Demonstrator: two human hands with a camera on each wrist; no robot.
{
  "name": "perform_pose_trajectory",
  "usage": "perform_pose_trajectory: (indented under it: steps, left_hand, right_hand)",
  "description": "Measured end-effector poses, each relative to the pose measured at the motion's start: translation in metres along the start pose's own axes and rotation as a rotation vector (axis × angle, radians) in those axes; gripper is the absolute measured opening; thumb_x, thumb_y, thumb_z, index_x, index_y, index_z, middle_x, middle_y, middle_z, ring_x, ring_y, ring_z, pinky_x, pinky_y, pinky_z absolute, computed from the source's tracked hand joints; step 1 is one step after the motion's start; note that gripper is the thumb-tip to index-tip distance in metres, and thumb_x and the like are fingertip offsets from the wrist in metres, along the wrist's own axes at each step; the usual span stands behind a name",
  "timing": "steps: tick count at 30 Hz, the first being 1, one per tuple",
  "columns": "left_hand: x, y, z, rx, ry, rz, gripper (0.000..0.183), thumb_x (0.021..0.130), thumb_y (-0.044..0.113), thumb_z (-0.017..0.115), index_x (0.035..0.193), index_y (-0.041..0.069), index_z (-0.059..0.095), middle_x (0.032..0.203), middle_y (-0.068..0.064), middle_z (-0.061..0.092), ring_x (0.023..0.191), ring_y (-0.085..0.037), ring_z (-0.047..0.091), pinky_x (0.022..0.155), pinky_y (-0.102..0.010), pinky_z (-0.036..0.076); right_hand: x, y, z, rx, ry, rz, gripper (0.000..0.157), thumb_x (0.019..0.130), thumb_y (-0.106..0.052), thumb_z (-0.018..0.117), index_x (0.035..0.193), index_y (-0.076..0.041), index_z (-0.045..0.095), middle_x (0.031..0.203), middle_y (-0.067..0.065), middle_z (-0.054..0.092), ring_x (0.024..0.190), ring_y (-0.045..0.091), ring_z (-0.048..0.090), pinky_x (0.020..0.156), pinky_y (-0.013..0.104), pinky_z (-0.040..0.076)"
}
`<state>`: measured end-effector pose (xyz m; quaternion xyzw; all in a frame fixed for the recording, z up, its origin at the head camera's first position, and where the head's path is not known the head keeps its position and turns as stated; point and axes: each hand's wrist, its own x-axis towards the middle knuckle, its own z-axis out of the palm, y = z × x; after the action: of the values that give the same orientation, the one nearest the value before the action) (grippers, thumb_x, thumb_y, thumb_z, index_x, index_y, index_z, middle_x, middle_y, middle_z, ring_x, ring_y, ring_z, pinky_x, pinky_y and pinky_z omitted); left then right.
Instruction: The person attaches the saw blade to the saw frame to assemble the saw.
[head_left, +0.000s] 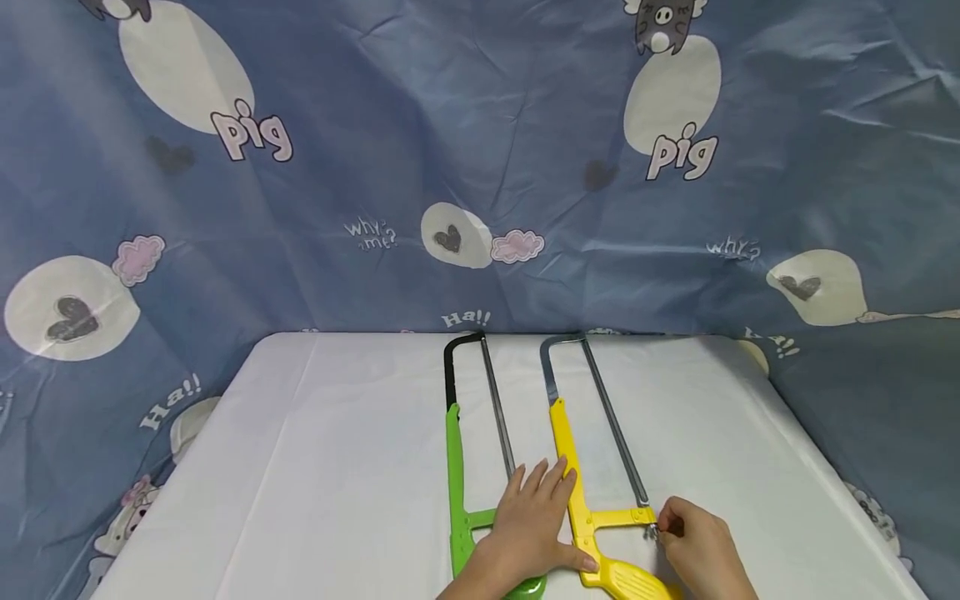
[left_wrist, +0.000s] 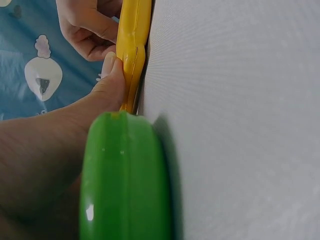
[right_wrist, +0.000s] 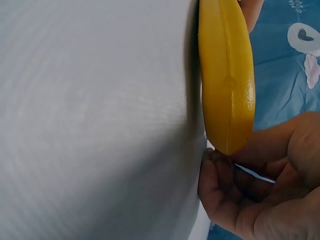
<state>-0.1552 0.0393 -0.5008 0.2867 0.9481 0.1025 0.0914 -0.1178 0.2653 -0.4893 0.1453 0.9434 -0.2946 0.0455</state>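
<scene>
A yellow hacksaw (head_left: 566,442) lies flat on the white table with its grey blade (head_left: 615,421) on the right side. My left hand (head_left: 528,529) rests across its frame, fingers extended and thumb against the handle. At the lower end of the blade, my right hand (head_left: 701,542) pinches the small metal wing nut (head_left: 651,531) between thumb and forefinger. In the right wrist view the yellow handle (right_wrist: 227,75) partly covers those fingertips. A green hacksaw (head_left: 456,467) lies to the left, its lower part partly hidden beneath my left hand and forearm; its green handle (left_wrist: 122,180) fills the left wrist view's foreground.
The white tabletop (head_left: 360,467) extends on both sides of the saws. Behind it hangs a blue printed cloth (head_left: 337,275), which also drops down along the table's left and right sides. Both saw frames reach the table's far edge.
</scene>
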Motion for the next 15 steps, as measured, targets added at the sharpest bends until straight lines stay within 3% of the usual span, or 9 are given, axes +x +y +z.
perform_pose_trajectory:
  steps: [4,10,15]
  left_hand:
    - [0.0014,-0.0010,-0.0010,0.020,0.010,0.021,0.114,0.071,0.086,0.057,0.159,0.022,0.024,0.168,0.001,0.018,0.153,-0.026,0.024,0.123,-0.052,0.024]
    - [0.0029,-0.0028,-0.0011,0.019,0.027,0.033,0.115,0.070,0.085,0.058,0.159,0.020,0.025,0.167,-0.001,0.021,0.153,-0.028,0.025,0.122,-0.054,0.024]
    - [0.0007,-0.0015,-0.0004,-0.009,0.023,0.014,0.115,0.070,0.084,0.060,0.159,0.020,0.026,0.167,-0.001,0.020,0.153,-0.028,0.024,0.123,-0.053,0.022]
  right_hand:
    - [-0.0015,-0.0016,0.0011,0.009,-0.017,0.029,0.014,0.076,-0.001,0.074,0.078,-0.006,0.061,0.071,0.003,0.061,0.065,0.018,0.051,0.056,0.029,0.045]
    - [-0.0043,-0.0017,0.0008,0.044,-0.044,0.073,0.026,0.075,-0.015,0.080,0.086,-0.006,0.058,0.076,0.003,0.060,0.068,0.018,0.053,0.057,0.028,0.044]
    - [-0.0049,-0.0018,-0.0002,0.017,-0.060,0.057,0.025,0.078,-0.020,0.081,0.081,-0.009,0.059,0.075,0.001,0.060,0.069,0.018,0.051,0.058,0.028,0.041]
